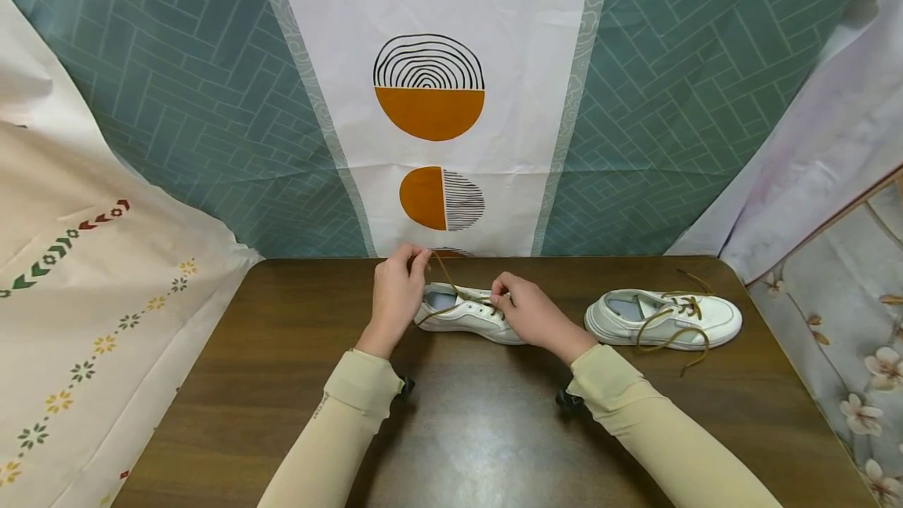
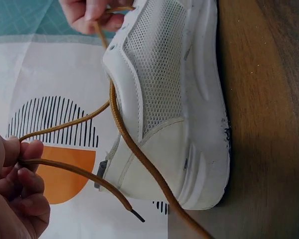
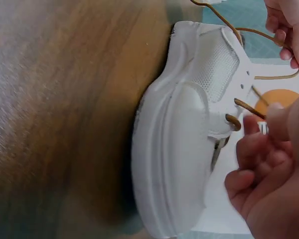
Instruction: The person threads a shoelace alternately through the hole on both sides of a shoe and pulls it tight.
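Note:
A white sneaker point(image 1: 462, 323) with a brown shoelace point(image 2: 65, 126) stands on the table, toe to the right. My left hand point(image 1: 397, 292) is raised above the heel end and pinches one side of the lace, which stretches up from the shoe. That side's free end, with its dark tip point(image 2: 137, 215), dangles below the fingers in the left wrist view. My right hand point(image 3: 274, 164) is close over the front eyelets, pinching lace between thumb and fingertips where it comes out of an eyelet. The lace's other side point(image 2: 152, 173) hangs loose across the shoe's heel quarter.
To the right lies a second white sneaker point(image 1: 719, 320), its brown lace point(image 1: 670, 343) threaded at the front with loose ends trailing onto the brown wooden table point(image 1: 282, 414). A patterned cloth point(image 1: 331, 210) hangs behind the table's back edge. Floral cloths flank both sides.

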A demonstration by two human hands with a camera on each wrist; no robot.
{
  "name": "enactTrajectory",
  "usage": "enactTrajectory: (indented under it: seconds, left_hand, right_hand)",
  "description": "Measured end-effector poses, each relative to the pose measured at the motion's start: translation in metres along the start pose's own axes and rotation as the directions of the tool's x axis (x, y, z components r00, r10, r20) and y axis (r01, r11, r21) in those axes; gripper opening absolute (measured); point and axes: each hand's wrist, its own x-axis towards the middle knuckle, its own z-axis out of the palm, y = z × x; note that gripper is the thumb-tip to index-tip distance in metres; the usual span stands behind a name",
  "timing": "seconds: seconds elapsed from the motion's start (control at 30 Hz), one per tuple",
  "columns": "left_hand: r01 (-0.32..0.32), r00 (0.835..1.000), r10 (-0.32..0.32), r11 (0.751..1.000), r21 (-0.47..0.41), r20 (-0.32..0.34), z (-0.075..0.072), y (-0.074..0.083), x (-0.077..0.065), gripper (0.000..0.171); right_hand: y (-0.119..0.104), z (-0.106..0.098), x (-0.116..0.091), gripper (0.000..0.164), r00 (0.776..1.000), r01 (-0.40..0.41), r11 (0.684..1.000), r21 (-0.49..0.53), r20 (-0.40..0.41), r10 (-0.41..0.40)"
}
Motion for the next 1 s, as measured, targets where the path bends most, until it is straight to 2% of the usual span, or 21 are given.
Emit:
enactTrajectory:
  seconds: [0.1, 0.17, 0.23, 0.27, 0.3, 0.33, 0.37, 0.47, 0.53, 0.6, 0.7, 0.83, 0.9, 0.97, 1.0]
  left_hand:
    - [-0.002, 1.000, 0.002, 1.000, -0.026, 0.007, 0.001, 0.000, 0.000, 0.021]
    - [-0.011, 1.000, 0.011, 0.998, -0.055, -0.010, 0.001, 0.001, 0.001, 0.020]
    - [-0.031, 0.999, 0.027, 0.995, -0.094, -0.041, 0.000, 0.004, 0.002, 0.020]
    - [-0.046, 0.997, 0.039, 0.992, -0.114, -0.059, -0.001, 0.005, 0.003, 0.020]
    - [-0.061, 0.996, 0.051, 0.989, -0.135, -0.079, -0.002, 0.007, 0.003, 0.020]
    - [-0.080, 0.993, 0.066, 0.985, -0.153, -0.095, -0.004, 0.008, 0.004, 0.020]
    - [-0.099, 0.991, 0.081, 0.980, -0.171, -0.107, -0.005, 0.010, 0.004, 0.020]
    - [-0.153, 0.984, 0.128, 0.965, -0.214, -0.126, -0.006, 0.015, 0.004, 0.019]
    - [-0.184, 0.980, 0.158, 0.952, -0.245, -0.121, -0.006, 0.018, 0.003, 0.019]
    - [-0.204, 0.978, 0.182, 0.939, -0.276, -0.104, -0.007, 0.023, 0.002, 0.016]
    - [-0.222, 0.975, 0.203, 0.916, -0.333, -0.089, -0.010, 0.034, -0.002, 0.013]
    - [-0.253, 0.967, 0.222, 0.872, -0.420, -0.123, -0.019, 0.056, -0.008, 0.008]
    - [-0.284, 0.959, 0.250, 0.846, -0.452, -0.133, -0.024, 0.067, -0.012, 0.007]
    - [-0.307, 0.951, 0.289, 0.819, -0.485, -0.113, -0.026, 0.076, -0.017, 0.007]
    - [-0.314, 0.946, 0.312, 0.807, -0.501, -0.089, -0.026, 0.079, -0.019, 0.007]
  right_hand:
    - [-0.002, -0.002, -0.002, 0.003, 0.999, 0.043, 0.983, 0.178, -0.009, -0.042]
    - [-0.006, -0.005, -0.004, 0.011, 0.998, 0.057, 0.943, 0.327, 0.017, -0.066]
    - [-0.008, -0.007, -0.006, 0.019, 0.992, 0.063, 0.890, 0.452, 0.066, -0.104]
    - [-0.008, -0.007, -0.007, 0.022, 0.988, 0.058, 0.872, 0.487, 0.099, -0.121]
    - [-0.009, -0.008, -0.009, 0.024, 0.981, 0.045, 0.867, 0.497, 0.140, -0.132]
    - [-0.006, -0.006, -0.010, 0.026, 0.973, 0.038, 0.871, 0.490, 0.179, -0.143]
    - [-0.002, -0.003, -0.011, 0.025, 0.966, 0.038, 0.892, 0.450, 0.213, -0.148]
    - [0.002, 0.001, -0.017, 0.021, 0.945, 0.051, 0.970, 0.237, 0.304, -0.124]
    - [0.004, 0.002, -0.021, 0.017, 0.938, 0.085, 0.993, 0.082, 0.330, -0.108]
    - [0.005, 0.002, -0.026, 0.012, 0.931, 0.121, 0.992, -0.034, 0.351, -0.101]
    - [0.007, 0.000, -0.034, 0.013, 0.913, 0.143, 0.980, -0.140, 0.400, -0.076]
    - [0.011, -0.001, -0.043, 0.009, 0.892, 0.127, 0.973, -0.192, 0.451, -0.027]
    - [0.011, -0.003, -0.044, 0.008, 0.900, 0.111, 0.978, -0.177, 0.435, -0.024]
    - [0.010, -0.006, -0.043, 0.008, 0.933, 0.103, 0.982, -0.159, 0.358, -0.040]
    - [0.008, -0.008, -0.041, 0.008, 0.954, 0.101, 0.982, -0.158, 0.295, -0.051]
